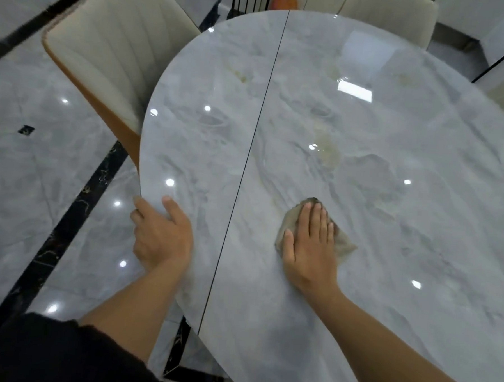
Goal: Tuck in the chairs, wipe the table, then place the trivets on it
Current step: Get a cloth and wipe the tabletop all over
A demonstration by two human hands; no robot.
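The glossy grey marble table [365, 123] is rounded and yellow-stained. The right hand [312, 246] presses a crumpled beige cloth [346, 244] with flat fingers; the left hand [162, 235] clasps the table's edge.

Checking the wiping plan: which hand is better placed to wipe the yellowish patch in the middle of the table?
The right hand: it presses flat on the cloth, just short of the yellowish patch. The left hand grips the table edge and holds no cloth.
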